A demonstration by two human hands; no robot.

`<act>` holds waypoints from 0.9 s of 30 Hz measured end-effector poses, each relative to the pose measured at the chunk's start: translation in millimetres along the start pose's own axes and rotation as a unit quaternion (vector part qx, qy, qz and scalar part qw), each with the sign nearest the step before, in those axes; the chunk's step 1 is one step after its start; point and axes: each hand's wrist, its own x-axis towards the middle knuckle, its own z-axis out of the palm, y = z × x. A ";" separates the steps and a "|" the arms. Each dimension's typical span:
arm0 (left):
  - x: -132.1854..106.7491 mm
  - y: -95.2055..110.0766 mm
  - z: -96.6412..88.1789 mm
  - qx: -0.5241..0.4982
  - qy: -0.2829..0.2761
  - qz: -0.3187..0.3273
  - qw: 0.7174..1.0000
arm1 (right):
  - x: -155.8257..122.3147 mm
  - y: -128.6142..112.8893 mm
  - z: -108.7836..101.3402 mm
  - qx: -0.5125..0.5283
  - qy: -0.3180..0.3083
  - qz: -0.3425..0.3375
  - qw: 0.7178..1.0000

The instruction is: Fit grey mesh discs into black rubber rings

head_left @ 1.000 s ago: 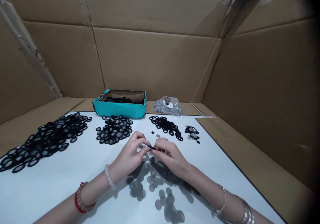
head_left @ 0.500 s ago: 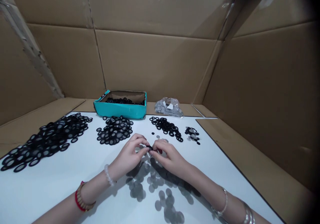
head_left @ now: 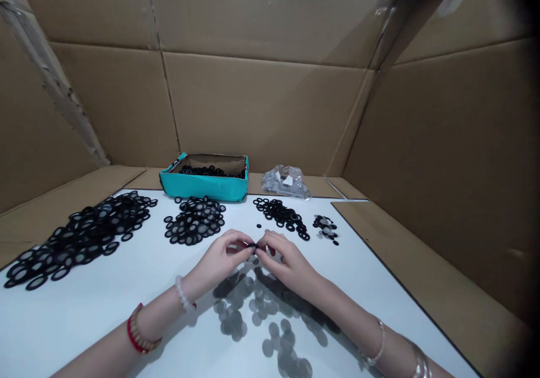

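Where left hand (head_left: 220,259) faces right hand (head_left: 291,262), both pinch a black ring (head_left: 253,246) between them.

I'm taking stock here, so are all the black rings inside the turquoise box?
No, many black rings lie in piles on the white tabletop, outside the turquoise box.

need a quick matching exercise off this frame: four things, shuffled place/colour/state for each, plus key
1. box
2. plastic bag
3. loose grey discs
4. small black part

A. scattered on the white table, mostly nearest the camera
B. pinched between the left hand and right hand
C. turquoise outside, with black rings inside
D. see-through, at the back, right of the turquoise thing

Pairs: 1-C, 2-D, 3-A, 4-B
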 end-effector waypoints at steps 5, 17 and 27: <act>-1.3 -6.5 3.7 0.091 0.043 0.097 0.990 | -1.6 0.5 0.8 -0.024 -0.013 -0.008 1.000; -5.0 0.5 -4.1 0.108 0.007 0.135 0.985 | -4.1 -0.5 -2.2 0.036 0.015 -0.038 0.999; -3.2 3.2 8.0 -0.120 0.009 -0.063 0.991 | -0.7 5.2 -4.2 -0.001 0.000 -0.029 1.000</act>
